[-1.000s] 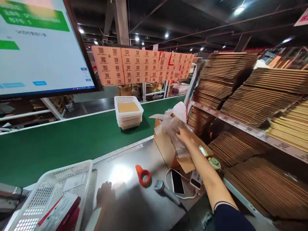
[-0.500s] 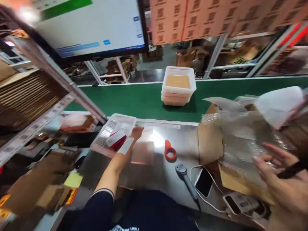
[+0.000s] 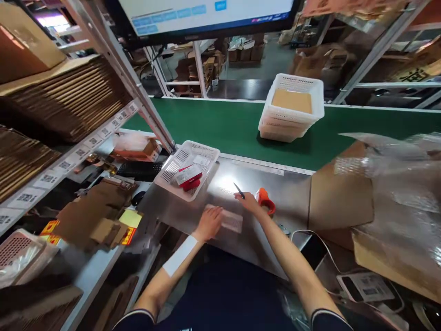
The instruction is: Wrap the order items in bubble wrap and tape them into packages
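Observation:
My left hand lies flat on a narrow, translucent pinkish plastic packet on the metal table, covering its left end. A dark, slim, pointed pen-like tool is gripped in my right hand, its tip pointing up and left above the table; its exact kind is unclear. Just right of that hand is an orange-red tape dispenser. A white perforated basket stands at the table's back left, with red-and-white packs inside. A white strip is on my left forearm.
Behind the table runs a green conveyor belt carrying stacked white baskets. On the right are an open carton and bubble wrap. A phone with a white cable lies nearby. Flattened cardboard occupies the left; a monitor hangs above.
My left hand has left the basket's edge and come down onto the plastic packet. My right hand has moved left from the bubble wrap to the table's middle, holding the dark tool. The view has shifted.

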Demonstrator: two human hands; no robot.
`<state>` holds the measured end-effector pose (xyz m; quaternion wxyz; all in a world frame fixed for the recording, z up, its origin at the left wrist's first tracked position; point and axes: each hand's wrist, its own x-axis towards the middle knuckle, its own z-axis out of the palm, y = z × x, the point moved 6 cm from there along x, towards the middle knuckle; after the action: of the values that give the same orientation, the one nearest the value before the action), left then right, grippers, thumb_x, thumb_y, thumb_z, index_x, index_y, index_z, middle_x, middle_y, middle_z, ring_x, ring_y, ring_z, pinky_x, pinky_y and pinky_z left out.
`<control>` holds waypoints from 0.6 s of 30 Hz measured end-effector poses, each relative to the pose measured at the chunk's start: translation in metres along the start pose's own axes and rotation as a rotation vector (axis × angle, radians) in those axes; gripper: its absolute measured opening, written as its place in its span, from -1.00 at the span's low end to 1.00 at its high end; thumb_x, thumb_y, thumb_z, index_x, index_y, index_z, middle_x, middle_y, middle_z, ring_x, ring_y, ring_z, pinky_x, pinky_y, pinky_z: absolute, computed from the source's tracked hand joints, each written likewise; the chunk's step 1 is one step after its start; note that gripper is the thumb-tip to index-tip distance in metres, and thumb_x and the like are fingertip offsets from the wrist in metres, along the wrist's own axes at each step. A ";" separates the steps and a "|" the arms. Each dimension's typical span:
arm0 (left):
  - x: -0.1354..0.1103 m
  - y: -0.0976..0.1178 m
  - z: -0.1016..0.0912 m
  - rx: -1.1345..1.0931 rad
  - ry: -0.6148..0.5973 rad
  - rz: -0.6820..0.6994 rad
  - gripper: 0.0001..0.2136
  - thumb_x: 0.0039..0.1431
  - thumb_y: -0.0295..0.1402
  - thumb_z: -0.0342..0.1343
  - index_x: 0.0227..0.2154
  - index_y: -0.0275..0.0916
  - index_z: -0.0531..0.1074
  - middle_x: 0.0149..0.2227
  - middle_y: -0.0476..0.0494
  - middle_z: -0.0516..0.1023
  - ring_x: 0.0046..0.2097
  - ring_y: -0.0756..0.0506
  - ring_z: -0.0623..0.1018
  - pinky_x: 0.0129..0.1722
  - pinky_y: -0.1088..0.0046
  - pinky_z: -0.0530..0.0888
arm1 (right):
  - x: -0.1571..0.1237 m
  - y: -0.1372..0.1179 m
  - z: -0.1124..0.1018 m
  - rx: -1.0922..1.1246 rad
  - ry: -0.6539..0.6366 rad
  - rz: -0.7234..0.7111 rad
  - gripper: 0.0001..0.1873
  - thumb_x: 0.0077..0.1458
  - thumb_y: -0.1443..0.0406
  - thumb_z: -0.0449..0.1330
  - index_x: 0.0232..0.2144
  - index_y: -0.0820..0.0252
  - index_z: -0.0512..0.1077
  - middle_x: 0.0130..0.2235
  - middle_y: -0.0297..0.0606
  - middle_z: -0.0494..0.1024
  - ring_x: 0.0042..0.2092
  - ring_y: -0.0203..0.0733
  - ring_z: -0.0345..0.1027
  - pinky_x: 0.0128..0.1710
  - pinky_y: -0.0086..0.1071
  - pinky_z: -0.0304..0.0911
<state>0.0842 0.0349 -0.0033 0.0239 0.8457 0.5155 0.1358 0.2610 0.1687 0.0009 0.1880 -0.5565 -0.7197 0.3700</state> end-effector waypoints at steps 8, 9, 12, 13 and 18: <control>-0.220 0.016 0.059 -0.127 0.100 -0.141 -0.76 0.27 -0.50 0.01 -0.26 -0.16 0.59 0.24 -0.18 0.57 0.30 -0.23 0.50 0.26 0.07 0.49 | 0.037 0.034 0.095 -0.382 -0.112 0.113 -0.51 0.23 0.43 0.11 0.18 0.17 0.49 0.33 -0.03 0.41 0.27 0.12 0.30 0.24 -0.06 0.28; -0.244 0.014 0.072 -0.158 0.007 -0.191 -0.72 0.27 -0.49 0.00 -0.22 -0.08 0.62 0.22 -0.11 0.58 0.27 -0.21 0.53 0.26 0.09 0.50 | 0.046 0.039 0.097 -0.408 -0.112 0.116 -0.46 0.24 0.43 0.09 0.24 0.17 0.44 0.36 -0.01 0.36 0.29 0.14 0.25 0.26 -0.02 0.25; -0.298 0.008 0.120 -0.265 -0.403 -0.347 -0.56 0.30 -0.45 -0.05 0.01 0.18 0.60 0.21 0.06 0.58 0.25 -0.18 0.57 0.28 0.15 0.50 | 0.081 0.051 0.092 -0.465 -0.044 0.101 -0.41 0.25 0.40 0.06 0.31 0.17 0.35 0.39 0.04 0.28 0.29 0.20 0.19 0.24 0.05 0.23; -0.308 0.006 0.132 -0.287 -0.522 -0.389 -0.53 0.31 -0.46 -0.07 0.06 0.21 0.58 0.24 0.07 0.56 0.28 -0.18 0.54 0.31 0.15 0.49 | 0.093 0.055 0.089 -0.474 -0.001 0.096 -0.42 0.25 0.39 0.06 0.30 0.17 0.36 0.37 0.05 0.30 0.28 0.22 0.19 0.21 0.06 0.24; -0.279 -0.005 0.137 -0.314 -0.641 -0.479 -0.65 0.33 -0.50 -0.04 -0.09 -0.10 0.64 0.35 -0.18 0.44 0.38 -0.28 0.41 0.44 0.03 0.30 | 0.124 0.065 0.084 -0.393 0.091 0.095 -0.48 0.22 0.35 0.06 0.21 0.17 0.45 0.30 0.04 0.38 0.25 0.24 0.20 0.19 0.08 0.23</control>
<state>-0.0051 -0.1941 -0.1935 0.3421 0.6878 0.6368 -0.0663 0.2084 0.2649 -0.1203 0.0904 -0.6321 -0.7417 0.2053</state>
